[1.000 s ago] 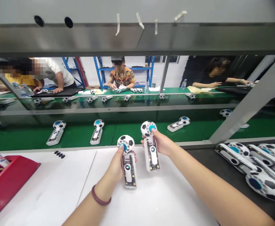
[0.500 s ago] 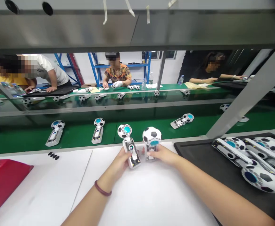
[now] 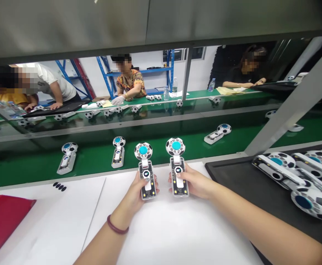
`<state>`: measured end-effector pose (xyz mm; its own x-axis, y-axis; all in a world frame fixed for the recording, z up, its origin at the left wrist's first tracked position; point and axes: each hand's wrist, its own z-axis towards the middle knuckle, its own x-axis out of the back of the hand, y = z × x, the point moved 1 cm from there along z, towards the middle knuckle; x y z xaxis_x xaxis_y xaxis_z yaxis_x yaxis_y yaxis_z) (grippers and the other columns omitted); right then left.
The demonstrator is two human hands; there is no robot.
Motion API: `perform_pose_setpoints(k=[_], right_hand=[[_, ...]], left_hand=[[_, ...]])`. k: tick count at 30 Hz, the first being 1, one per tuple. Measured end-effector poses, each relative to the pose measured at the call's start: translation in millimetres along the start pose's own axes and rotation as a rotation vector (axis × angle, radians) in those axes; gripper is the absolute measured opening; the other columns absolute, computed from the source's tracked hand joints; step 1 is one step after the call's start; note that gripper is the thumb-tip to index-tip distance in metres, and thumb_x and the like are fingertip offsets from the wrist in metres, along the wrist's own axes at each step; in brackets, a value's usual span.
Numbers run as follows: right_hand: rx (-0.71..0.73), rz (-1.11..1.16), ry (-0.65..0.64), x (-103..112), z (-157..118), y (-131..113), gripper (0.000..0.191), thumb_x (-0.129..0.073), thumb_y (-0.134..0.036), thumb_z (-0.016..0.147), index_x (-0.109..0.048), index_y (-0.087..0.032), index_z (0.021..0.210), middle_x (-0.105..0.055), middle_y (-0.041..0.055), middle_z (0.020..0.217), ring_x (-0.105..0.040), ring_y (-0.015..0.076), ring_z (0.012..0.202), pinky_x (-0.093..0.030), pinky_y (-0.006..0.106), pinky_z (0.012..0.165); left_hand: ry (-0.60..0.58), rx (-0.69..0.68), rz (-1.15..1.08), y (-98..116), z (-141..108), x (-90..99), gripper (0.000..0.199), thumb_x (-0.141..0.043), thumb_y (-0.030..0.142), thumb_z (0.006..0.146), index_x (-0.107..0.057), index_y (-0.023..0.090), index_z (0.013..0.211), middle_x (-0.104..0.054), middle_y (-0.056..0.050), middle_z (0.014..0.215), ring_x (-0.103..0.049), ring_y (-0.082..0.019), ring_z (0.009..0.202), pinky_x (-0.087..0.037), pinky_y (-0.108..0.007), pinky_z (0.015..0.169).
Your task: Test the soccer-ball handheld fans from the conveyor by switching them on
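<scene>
Side by side over the white work surface, two handheld fans with football-patterned round heads face me. My left hand is wrapped round the handle of the left fan, thumb on its white front strip below a small lit round display. The right fan is gripped by my right hand, with the thumb just under its lit display. Both fans stand nearly upright, heads away from me, and a narrow gap separates them. Their handles have clear fronts with dark circuit boards showing through.
More fans, such as one fan, lie on the green conveyor belt ahead. A black tray at right holds several fans. At left are a red bin and several black oval pieces. Co-workers sit beyond the belt, under a metal shelf.
The right fan has turned from a tilted pose to face me, and the left fan has straightened beside it. Across the belt, a co-worker's gloved hand has moved left and down toward the fans there.
</scene>
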<state>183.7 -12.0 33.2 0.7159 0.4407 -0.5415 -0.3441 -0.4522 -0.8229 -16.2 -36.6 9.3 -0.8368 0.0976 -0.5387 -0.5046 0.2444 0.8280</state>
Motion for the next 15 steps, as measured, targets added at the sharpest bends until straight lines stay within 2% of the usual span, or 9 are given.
perform_pose_setpoints(k=[3,6,10,15], right_hand=[[0.011,-0.028,-0.038,-2.0,0.2,-0.9,0.056,-0.070,-0.028,0.068,-0.029,-0.025,0.106,-0.058,0.0014,0.083,-0.059,0.0184,0.075,-0.047,0.042,0.071],[0.024,-0.022,-0.014,-2.6,0.5,-2.0,0.059,-0.071,-0.027,0.068,-0.028,-0.026,0.109,-0.057,0.0004,0.084,-0.059,0.0177,0.075,-0.047,0.040,0.072],[0.036,0.005,-0.012,-0.6,0.9,-2.4,0.055,-0.069,-0.024,0.070,-0.029,-0.026,0.108,-0.056,-0.0005,0.083,-0.059,0.0171,0.076,-0.047,0.037,0.070],[0.053,-0.005,-0.038,1.9,1.0,-1.8,0.052,-0.068,-0.024,0.072,-0.030,-0.027,0.108,-0.056,-0.0007,0.083,-0.058,0.0167,0.076,-0.047,0.036,0.068]], left_hand=[[0.009,0.005,0.012,0.2,-0.4,-0.6,0.034,-0.059,0.019,0.070,-0.041,0.020,0.099,-0.058,-0.004,0.084,-0.057,-0.018,0.065,-0.048,-0.032,0.057],[0.007,0.015,0.007,0.1,-2.3,-0.9,0.036,-0.062,0.020,0.069,-0.043,0.020,0.099,-0.058,-0.005,0.085,-0.057,-0.018,0.066,-0.048,-0.033,0.057],[0.001,0.026,-0.017,0.5,-3.6,-1.1,0.038,-0.064,0.021,0.067,-0.044,0.019,0.099,-0.058,-0.005,0.084,-0.057,-0.018,0.065,-0.047,-0.031,0.055],[-0.022,0.000,0.013,0.7,-3.7,-1.8,0.031,-0.060,0.021,0.071,-0.044,0.020,0.098,-0.057,-0.005,0.085,-0.056,-0.018,0.065,-0.047,-0.031,0.054]])
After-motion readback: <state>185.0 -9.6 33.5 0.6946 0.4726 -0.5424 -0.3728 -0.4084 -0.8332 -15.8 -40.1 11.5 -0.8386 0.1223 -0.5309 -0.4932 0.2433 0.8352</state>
